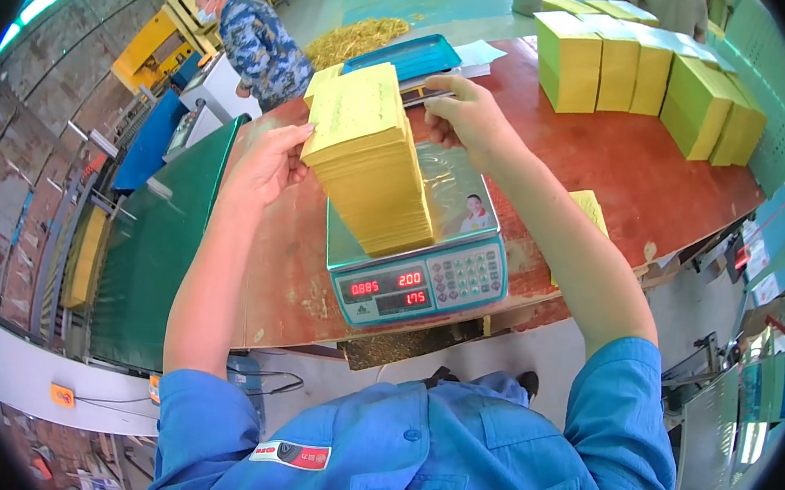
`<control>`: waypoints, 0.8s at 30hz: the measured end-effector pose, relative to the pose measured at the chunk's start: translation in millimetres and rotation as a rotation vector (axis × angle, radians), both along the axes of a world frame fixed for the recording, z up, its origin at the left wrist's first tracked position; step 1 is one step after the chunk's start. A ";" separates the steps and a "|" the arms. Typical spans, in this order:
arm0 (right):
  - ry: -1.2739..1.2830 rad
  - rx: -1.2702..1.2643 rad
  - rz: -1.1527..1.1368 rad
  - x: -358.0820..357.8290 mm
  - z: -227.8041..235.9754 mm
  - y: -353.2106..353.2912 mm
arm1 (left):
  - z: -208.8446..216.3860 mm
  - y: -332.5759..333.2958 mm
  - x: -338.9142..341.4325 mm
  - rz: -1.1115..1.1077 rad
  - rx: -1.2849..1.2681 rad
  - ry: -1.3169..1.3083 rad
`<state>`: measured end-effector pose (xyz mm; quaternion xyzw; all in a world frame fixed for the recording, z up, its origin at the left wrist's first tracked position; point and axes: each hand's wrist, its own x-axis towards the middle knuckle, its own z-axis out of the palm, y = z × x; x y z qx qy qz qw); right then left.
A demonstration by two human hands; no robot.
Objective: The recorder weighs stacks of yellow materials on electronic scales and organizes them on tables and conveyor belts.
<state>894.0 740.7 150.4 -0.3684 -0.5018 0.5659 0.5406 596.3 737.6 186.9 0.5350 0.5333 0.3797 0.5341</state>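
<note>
A tall stack of yellow paper sheets (372,164) stands on the pan of a digital scale (427,281), whose red displays are lit. My left hand (271,162) is at the stack's left edge, its thumb on the upper corner and its other fingers curled against the side. To the right of the stack, my right hand (471,119) hovers over the far part of the scale. Its index finger reaches out apart from the thumb, the other fingers are bent, and I see nothing held. Behind the tall stack, another yellow stack (323,84) is partly hidden.
A blue tray (404,57) and white sheets (477,55) lie behind the scale on the red table (621,192). Several yellow stacks (567,69) stand at the back right. More yellow paper (590,211) sits beside my right forearm. A person in camouflage (265,47) works at the far left.
</note>
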 end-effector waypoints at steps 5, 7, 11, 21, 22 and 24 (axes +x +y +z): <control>0.079 -0.027 0.063 15.2 -27.5 1.2 | 2.7 -1.9 -2.8 0.058 -0.050 -0.034; 0.102 -0.043 0.087 18.8 -37.6 2.1 | 5.8 -5.7 0.1 0.090 -0.086 -0.077; 0.062 -0.090 0.215 31.6 -45.8 1.1 | 9.0 -7.9 10.0 0.143 -0.113 -0.070; -0.097 0.351 0.102 21.9 -24.0 2.4 | -1.2 -18.5 10.9 0.237 -0.009 -0.093; -0.130 0.376 0.146 20.1 -18.1 1.3 | -4.7 -20.6 16.3 0.261 0.014 -0.120; -0.152 0.510 0.014 13.2 -8.8 0.7 | -13.9 -27.7 24.9 0.278 0.070 -0.223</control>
